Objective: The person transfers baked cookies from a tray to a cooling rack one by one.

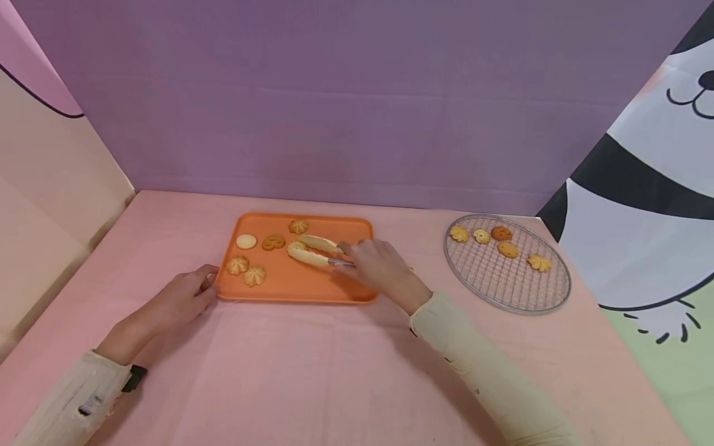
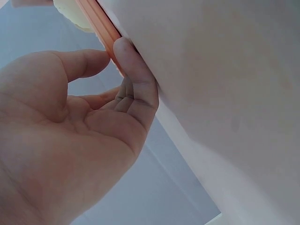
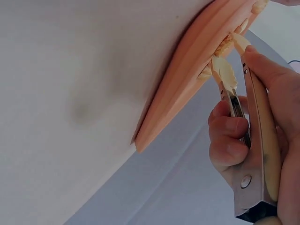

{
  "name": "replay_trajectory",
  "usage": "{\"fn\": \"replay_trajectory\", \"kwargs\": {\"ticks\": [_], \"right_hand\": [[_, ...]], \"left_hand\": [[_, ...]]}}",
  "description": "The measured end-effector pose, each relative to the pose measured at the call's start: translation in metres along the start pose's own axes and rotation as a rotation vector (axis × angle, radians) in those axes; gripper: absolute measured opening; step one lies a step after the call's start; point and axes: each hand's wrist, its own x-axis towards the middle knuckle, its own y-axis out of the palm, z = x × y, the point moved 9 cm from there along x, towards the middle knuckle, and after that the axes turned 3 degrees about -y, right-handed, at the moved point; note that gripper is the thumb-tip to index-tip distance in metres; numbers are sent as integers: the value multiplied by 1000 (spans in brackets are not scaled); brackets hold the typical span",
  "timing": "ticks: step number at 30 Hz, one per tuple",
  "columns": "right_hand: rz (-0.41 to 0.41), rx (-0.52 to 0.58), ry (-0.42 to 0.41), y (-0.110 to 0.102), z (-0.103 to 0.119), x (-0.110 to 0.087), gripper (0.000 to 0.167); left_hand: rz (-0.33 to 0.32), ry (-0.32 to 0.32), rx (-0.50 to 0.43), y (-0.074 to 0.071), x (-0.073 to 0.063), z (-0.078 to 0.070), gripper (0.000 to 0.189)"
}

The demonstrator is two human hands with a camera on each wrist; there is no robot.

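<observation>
My right hand (image 1: 382, 263) grips a pair of metal tongs (image 3: 255, 136) with cream-coloured tips. Over the orange tray (image 1: 312, 288), the tong tips stand either side of a small pale cookie (image 1: 298, 246). My left hand (image 1: 186, 297) pinches the tray's front left corner; the left wrist view shows thumb and finger at the orange edge. Also on the tray are a round pale cookie (image 1: 246, 241), a pretzel-shaped cookie (image 1: 273, 242) and flower-shaped cookies, one at the back (image 1: 298, 226) and two at the front left (image 1: 255, 275).
A round wire rack (image 1: 502, 288) with several cookies lies to the right of the tray. A small piece of cookie (image 1: 412, 269) shows just behind my right wrist. A purple backdrop (image 1: 357, 111) rises behind the pink table (image 1: 268, 371), and a panda print (image 1: 652, 229) hangs at right.
</observation>
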Motion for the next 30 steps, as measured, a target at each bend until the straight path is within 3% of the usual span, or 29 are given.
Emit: {"fn": "replay_trajectory", "kwargs": {"ticks": [11, 30], "right_hand": [[-27, -6, 11, -3, -2, -9, 49], [-134, -1, -54, -18, 9, -26, 51]], "left_hand": [[10, -10, 4, 1, 0, 3, 41], [8, -15, 3, 0, -1, -1, 42]]}}
